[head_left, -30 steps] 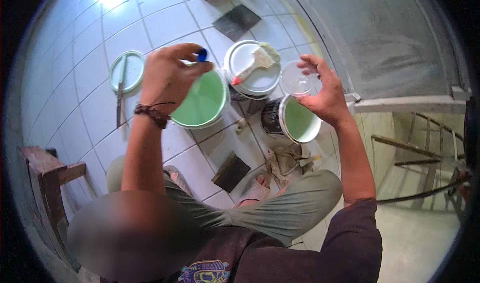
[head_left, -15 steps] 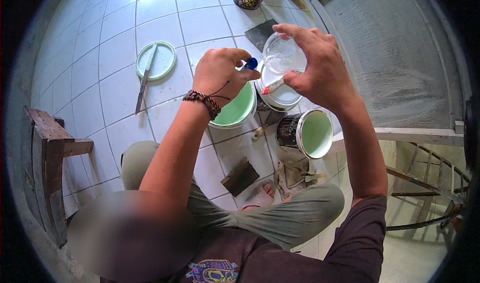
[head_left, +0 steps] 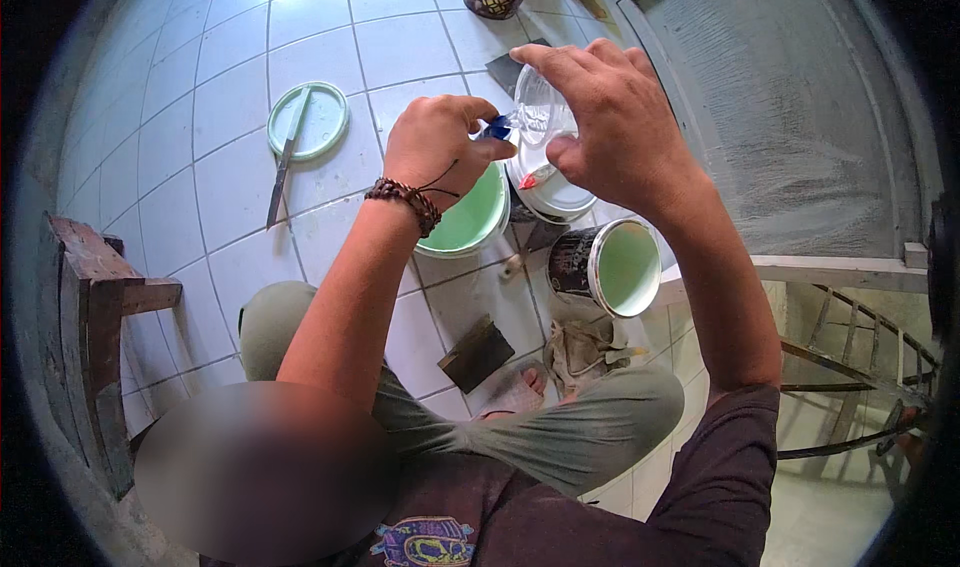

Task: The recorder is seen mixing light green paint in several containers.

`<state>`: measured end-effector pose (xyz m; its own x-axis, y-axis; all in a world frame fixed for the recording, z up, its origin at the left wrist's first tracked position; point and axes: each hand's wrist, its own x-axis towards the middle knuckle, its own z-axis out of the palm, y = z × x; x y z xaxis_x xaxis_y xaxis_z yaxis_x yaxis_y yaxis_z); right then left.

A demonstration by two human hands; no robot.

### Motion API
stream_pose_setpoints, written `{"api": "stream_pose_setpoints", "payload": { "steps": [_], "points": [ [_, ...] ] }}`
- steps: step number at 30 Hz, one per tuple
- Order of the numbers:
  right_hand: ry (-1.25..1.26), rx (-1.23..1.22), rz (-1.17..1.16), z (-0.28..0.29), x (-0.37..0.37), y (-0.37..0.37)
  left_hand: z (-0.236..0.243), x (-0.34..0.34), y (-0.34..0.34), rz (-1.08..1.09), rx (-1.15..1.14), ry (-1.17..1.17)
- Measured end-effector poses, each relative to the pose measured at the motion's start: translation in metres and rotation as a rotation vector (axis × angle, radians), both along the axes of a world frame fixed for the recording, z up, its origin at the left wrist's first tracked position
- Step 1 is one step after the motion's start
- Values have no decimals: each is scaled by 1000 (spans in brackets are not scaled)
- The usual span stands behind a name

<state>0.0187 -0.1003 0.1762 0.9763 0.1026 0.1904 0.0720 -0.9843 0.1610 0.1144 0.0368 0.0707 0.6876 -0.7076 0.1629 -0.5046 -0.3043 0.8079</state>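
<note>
My left hand [head_left: 437, 145], a braided bracelet at its wrist, pinches a small blue cap [head_left: 499, 127] between thumb and fingertips. My right hand [head_left: 625, 132] grips a clear plastic cup [head_left: 540, 102], fingers over its top and thumb below. The cup is tipped toward the cap, and its near side almost meets it. Something clear shows between the two; I cannot tell if it is liquid or the cup's rim. Beneath my left hand stands a tub of light green paint [head_left: 465, 217]. A white-lidded bucket [head_left: 565, 197] is under the cup, with a small red-tipped thing [head_left: 537, 177] on its lid.
A black can coated green inside [head_left: 628, 267] lies tilted near my right knee, beside a crumpled rag [head_left: 580, 355] and a dark flat block [head_left: 477, 354]. To the left, a knife [head_left: 283, 182] rests across a round lid [head_left: 325, 132]. A wooden stool [head_left: 95, 297] stands far left.
The clear cup has tilted and shifted left, against or nearly against the blue cap. My right hand has turned with it; my left hand has hardly moved.
</note>
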Motion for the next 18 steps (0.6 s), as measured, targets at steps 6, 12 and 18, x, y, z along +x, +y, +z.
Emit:
{"api": "stream_pose_setpoints", "payload": {
  "steps": [6,12,18],
  "points": [
    [-29,-55,30,-2,1,4,-1,-2,-2,10,11,28],
    [-132,-122,94,-7,-1,4,0,2,-2,-9,7,-30],
    [-154,72,-314,-24,-46,-24,-6,3,-3,-7,23,-31]
  ]
}}
